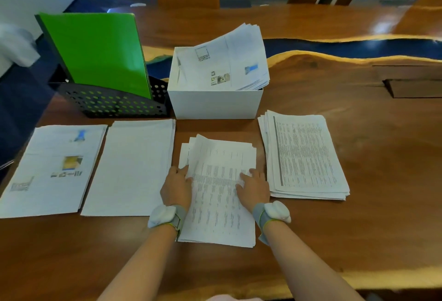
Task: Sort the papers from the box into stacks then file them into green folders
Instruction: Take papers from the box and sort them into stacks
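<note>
Head view, left to right. Far left, near your edge of the table (382, 157): photo stack (52, 169), printed pages with small colour pictures, lying flat. Behind it, folders (95, 54), green, standing upright and leaning back in a black mesh rack (114, 104). Just right of the photo stack: blank stack (134, 166), top sheet showing no print, edges fairly square.

Your left hand (177, 185) lies flat against the left edge of the centre stack (220, 193), fingers straight, thumb on the top sheet, gripping nothing. Centre stack is dense tabular text, its upper sheets fanned and askew at the far end. Directly behind it stands the box (215, 102), white, open-topped, touching the rack's right side; papers (222, 61) remain inside, tilted and sticking out over its right rim.

Your right hand (254, 187) presses palm-down on the centre stack's right half, fingers extended, holding nothing. Both wrists wear grey bands with white pods.

Far right: table stack (303, 154), thick, printed in columns, slightly fanned, just beside the centre stack.
</note>
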Demonstrator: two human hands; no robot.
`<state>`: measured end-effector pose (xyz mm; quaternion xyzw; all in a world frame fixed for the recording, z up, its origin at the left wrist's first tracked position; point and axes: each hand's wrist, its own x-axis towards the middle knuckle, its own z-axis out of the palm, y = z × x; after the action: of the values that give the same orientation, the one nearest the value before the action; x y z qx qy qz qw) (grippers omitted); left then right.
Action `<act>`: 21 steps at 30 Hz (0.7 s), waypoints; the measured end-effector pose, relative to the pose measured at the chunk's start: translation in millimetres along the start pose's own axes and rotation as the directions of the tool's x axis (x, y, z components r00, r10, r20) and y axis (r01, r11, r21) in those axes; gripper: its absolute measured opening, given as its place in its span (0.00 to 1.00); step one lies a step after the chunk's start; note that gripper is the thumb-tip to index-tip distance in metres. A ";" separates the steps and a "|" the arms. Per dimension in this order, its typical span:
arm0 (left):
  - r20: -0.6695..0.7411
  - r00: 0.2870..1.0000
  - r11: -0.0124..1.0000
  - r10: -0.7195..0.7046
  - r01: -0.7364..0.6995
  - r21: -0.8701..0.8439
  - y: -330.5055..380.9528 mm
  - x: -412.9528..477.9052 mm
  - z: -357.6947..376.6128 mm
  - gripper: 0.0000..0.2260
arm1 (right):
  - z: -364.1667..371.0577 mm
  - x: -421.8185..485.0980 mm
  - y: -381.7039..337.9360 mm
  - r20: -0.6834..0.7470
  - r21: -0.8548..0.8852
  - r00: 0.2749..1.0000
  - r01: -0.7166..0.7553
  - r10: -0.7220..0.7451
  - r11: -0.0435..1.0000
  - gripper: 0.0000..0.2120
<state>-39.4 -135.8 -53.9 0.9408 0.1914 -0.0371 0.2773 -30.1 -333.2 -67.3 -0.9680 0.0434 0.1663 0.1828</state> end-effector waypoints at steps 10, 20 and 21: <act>0.122 0.991 0.998 0.059 -0.054 -0.043 -7.5 -2.5 7.0 0.19 | 8.6 -4.8 -6.0 0.223 -0.189 0.974 0.081 -0.038 0.979 0.31; 0.147 0.987 0.842 -0.060 0.129 -0.524 -17.5 16.5 -24.7 0.12 | -9.2 0.7 -10.3 -0.033 0.767 0.970 -0.131 0.242 0.629 0.29; 0.171 0.984 0.800 -0.050 0.141 -0.583 -20.0 19.7 -30.3 0.11 | -13.4 2.4 -11.4 -0.019 0.830 0.959 -0.142 0.282 0.539 0.28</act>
<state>-30.0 -97.4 -41.9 0.7911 0.2197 -0.0586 0.5679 -22.1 -327.6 -52.4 -0.7683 0.2464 0.0742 0.5861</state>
